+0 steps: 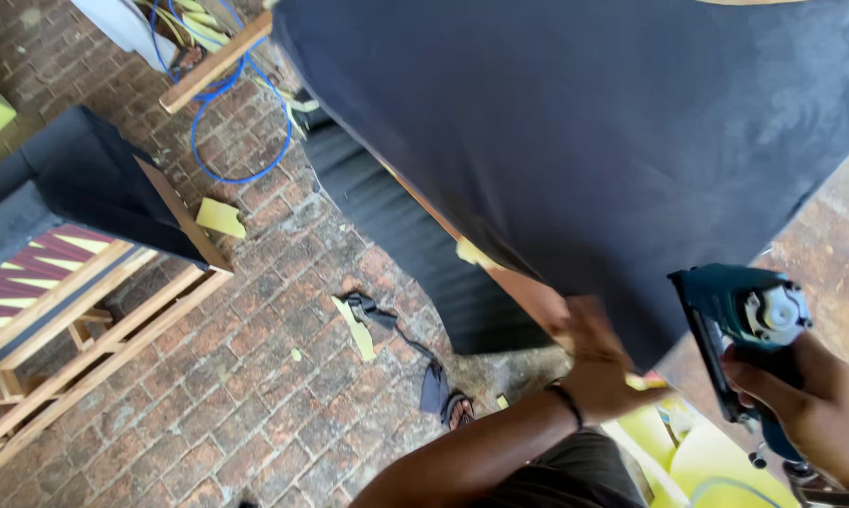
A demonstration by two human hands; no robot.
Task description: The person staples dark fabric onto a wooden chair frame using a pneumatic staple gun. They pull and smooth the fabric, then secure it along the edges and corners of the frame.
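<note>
A large sheet of dark navy fabric covers a wooden frame and fills the upper right. My left hand grips the fabric's lower edge where bare wood shows beneath it. A black band sits on that wrist. My right hand is shut on a teal staple gun, held just right of the fabric's corner with its nose pointing down.
The floor is red brick. A wooden furniture frame with striped and dark upholstery stands at left. A blue hose, yellow foam scraps and dark cloth scraps lie about. Yellow foam sits below my hands.
</note>
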